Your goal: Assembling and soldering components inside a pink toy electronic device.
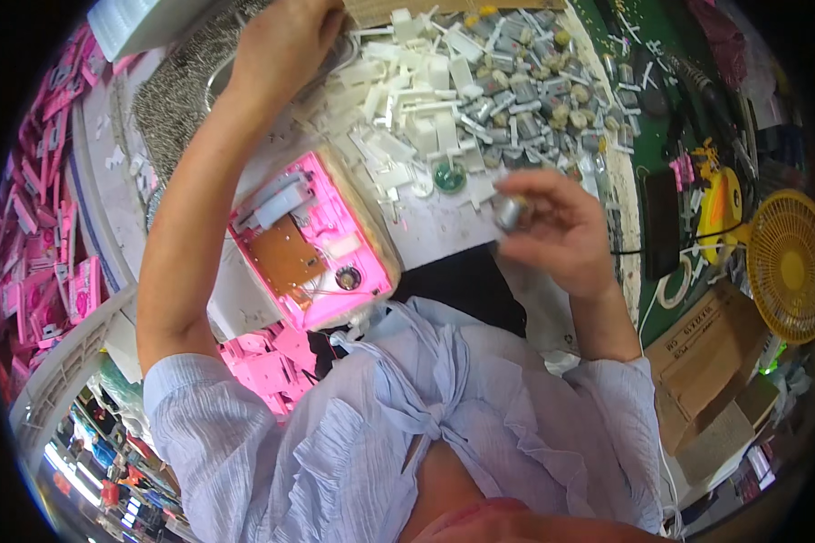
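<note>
My right hand point(566, 237) holds a small silver motor point(512, 214) between thumb and fingers, just right of a round green piece point(449, 176) on the table. My left hand point(290, 41) reaches to the far edge of view, beside a pile of white plastic parts point(417, 95). Its fingers are curled together, and what they hold, if anything, is hidden. Between my forearms lies an opened pink plastic casing point(371, 281), tilted, with a brown circuit board point(285, 256), a grey-blue piece point(281, 201) and a round dark part point(347, 278) inside.
Many silver motors point(525, 90) are heaped at the far right. Small metal screws point(177, 118) cover the far left. Pink parts point(41, 235) pile up at the left rim. A yellow fan point(788, 267), a dark phone point(662, 226) and a cardboard box point(706, 348) are at the right.
</note>
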Demonstrator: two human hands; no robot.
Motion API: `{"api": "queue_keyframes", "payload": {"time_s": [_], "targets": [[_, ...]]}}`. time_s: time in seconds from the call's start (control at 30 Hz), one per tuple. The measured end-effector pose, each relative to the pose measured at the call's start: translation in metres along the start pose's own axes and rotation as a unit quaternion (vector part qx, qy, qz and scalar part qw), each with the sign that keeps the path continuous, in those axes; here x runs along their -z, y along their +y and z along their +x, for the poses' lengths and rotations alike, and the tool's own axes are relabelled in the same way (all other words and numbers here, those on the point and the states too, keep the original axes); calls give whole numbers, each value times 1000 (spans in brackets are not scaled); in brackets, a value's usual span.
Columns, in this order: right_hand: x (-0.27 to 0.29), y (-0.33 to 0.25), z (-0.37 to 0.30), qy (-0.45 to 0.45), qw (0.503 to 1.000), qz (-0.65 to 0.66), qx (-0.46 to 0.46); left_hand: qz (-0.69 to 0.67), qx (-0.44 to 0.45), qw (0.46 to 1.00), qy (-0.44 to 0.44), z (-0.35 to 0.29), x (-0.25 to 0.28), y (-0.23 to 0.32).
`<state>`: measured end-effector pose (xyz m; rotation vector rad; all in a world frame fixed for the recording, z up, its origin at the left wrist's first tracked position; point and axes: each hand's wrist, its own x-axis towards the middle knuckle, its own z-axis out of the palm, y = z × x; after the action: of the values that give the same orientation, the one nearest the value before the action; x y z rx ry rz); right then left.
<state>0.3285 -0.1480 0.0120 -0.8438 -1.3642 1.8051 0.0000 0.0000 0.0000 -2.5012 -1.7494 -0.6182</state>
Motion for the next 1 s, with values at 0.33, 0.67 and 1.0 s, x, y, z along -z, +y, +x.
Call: {"api": "queue_keyframes", "payload": {"time_s": [0.33,0.67,1.0], "targets": [[-5,13,33,-18,838,-529,131,-152,7,987,47,-60,53,67],[-11,11,54,-107,804,-571,125,-508,169,845,-18,-193,85,120],[-89,-3,26,-143,971,49,-185,-557,318,765,56,-234,67,147]]}}
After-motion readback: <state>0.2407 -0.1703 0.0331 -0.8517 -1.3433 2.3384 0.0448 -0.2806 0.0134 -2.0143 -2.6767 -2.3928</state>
